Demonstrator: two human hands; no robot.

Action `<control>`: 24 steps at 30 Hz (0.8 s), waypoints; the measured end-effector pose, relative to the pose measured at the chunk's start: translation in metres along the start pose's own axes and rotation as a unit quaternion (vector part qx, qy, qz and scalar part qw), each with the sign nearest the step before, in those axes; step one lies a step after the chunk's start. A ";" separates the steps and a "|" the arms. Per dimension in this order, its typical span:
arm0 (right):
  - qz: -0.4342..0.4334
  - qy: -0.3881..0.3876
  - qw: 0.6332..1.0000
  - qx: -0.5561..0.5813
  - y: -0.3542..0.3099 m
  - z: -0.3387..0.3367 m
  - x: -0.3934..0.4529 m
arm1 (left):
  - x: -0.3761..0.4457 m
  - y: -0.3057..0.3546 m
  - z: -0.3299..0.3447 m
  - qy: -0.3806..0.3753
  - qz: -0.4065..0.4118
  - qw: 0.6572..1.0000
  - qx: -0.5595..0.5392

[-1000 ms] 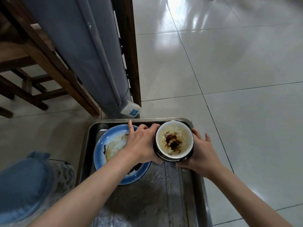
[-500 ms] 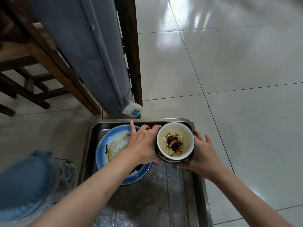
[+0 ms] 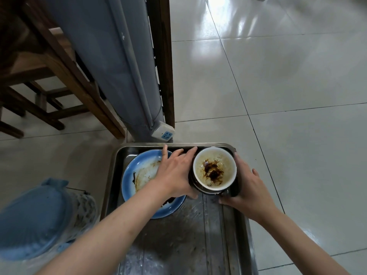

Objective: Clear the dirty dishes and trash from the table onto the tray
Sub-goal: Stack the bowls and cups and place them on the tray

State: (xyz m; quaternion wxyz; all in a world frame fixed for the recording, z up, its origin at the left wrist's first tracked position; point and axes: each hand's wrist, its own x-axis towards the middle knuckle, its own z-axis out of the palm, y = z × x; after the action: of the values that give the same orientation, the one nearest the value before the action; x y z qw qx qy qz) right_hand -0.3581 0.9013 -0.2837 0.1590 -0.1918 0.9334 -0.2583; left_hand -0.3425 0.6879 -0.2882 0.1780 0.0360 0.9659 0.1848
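Two hands cup one dirty bowl (image 3: 214,168) from either side: left hand (image 3: 175,174) and right hand (image 3: 247,187), fingers curled round its dark wall. It sits low at the far right corner of the metal tray (image 3: 228,245), beside a smeared blue plate (image 3: 143,175). Step: setting down. Next, judged: let go cleanly without tipping. Beyond, a wooden post (image 3: 161,62).

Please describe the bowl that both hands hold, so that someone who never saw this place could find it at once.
Find the metal tray on the tiled floor. In its far right corner, the left hand and right hand grip a bowl from both sides. Unlike the flat blue plate beside it, it is deep, dark outside, white inside, with dark brown residue at the bottom.
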 end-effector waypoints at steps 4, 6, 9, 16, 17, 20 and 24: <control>-0.001 0.036 0.999 0.013 -0.012 -0.016 -0.024 | -0.015 0.000 -0.010 0.010 -0.013 1.000 0.020; 0.025 0.030 0.999 0.008 -0.022 -0.028 -0.036 | -0.027 -0.001 -0.023 0.016 -0.031 0.999 0.031; 0.050 0.038 0.998 0.019 -0.038 -0.050 -0.052 | -0.050 -0.002 -0.049 0.037 -0.057 0.997 0.031; 0.006 0.052 0.998 0.044 -0.122 -0.111 -0.077 | -0.129 0.016 -0.154 0.119 -0.074 0.990 -0.007; -0.004 0.052 0.997 0.049 -0.137 -0.118 -0.079 | -0.144 0.018 -0.169 0.129 -0.072 0.989 -0.005; -0.036 0.047 0.997 0.048 -0.185 -0.135 -0.085 | -0.193 0.024 -0.207 0.151 -0.075 0.986 0.008; -0.083 0.033 0.995 0.040 -0.250 -0.146 -0.093 | -0.259 0.019 -0.246 0.177 -0.106 0.979 -0.001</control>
State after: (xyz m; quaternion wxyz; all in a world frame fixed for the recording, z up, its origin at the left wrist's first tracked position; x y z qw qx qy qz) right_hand -0.2649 0.8052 -0.0101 0.1140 -0.2535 0.9078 -0.3140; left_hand -0.1880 0.5858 0.0181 0.0230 -0.0997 0.9802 0.1695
